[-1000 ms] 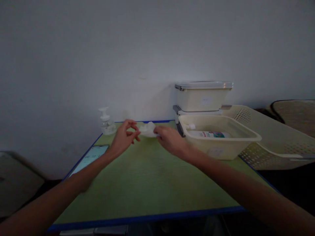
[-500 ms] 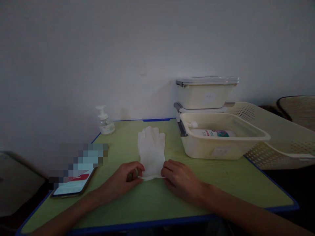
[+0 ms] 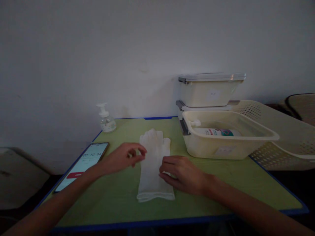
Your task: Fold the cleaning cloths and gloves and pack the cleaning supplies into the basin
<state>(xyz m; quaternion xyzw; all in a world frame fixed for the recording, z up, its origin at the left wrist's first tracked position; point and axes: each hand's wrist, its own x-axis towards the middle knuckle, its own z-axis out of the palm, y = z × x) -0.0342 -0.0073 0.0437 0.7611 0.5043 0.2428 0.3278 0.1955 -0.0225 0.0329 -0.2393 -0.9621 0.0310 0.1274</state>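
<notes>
White glove [image 3: 154, 164] flat on green desk [image 3: 118, 209]; left hand [image 3: 126, 156] fingers slightly parted, right hand [image 3: 183, 173] fingers curled, grip unclear.

Left hand [image 3: 130, 156] and right hand [image 3: 180, 173] curl loosely.

Phone [image 3: 91, 157], left of the frame: screen reads 00:10:04; finer lines illegible. Bottle [image 3: 216, 131] in the open bin [image 3: 209, 142], right of centre: red lettering present, wording unreadable. Paper labels on that bin and the lidded box [image 3: 197, 95], upper right: marks illegible.
</notes>
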